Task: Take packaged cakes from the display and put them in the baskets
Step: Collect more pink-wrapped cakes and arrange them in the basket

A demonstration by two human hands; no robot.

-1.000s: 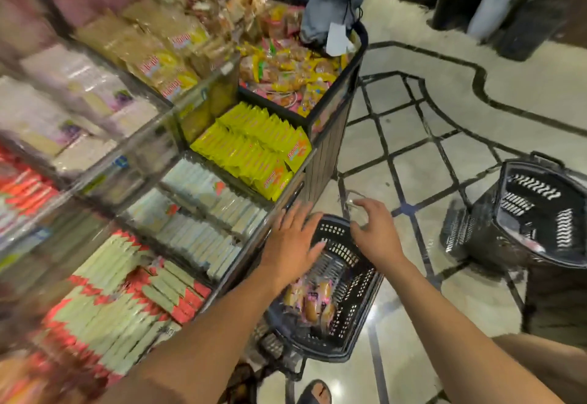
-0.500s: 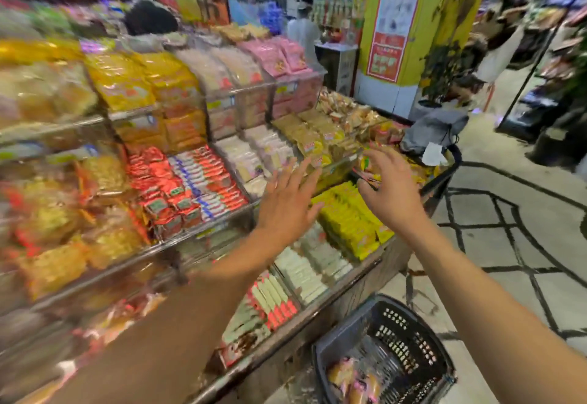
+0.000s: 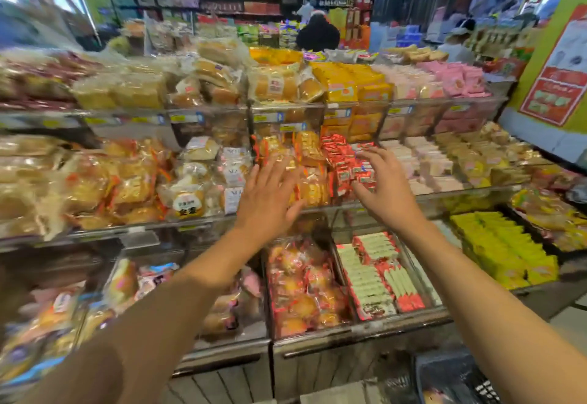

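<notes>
The fingers (image 3: 281, 170) of the left hand (image 3: 266, 197) are straight and fanned wide, palm turned to the goods, and hold nothing. Their tips lie in front of the gold-wrapped cakes (image 3: 309, 149) on the middle shelf of the display (image 3: 190, 225); I cannot tell whether they touch the wrappers or stop just short. The fingers (image 3: 376, 162) of the right hand (image 3: 387, 190) are loosely bent and apart, hovering over the red packets (image 3: 341, 157) just beside those cakes. The thumb sits low, with nothing between it and the fingers.

Both forearms stretch forward and up from the bottom corners, converging on that one stretch of shelf.

I judge this to be the reach of a pick, with no pack in hand yet. The next move calls for the fingers to close round a pack or two, lift them over the clear front rail and carry them down to the dark basket (image 3: 444, 375). It stands low at the right, at the foot of the display and well below the hands.
</notes>
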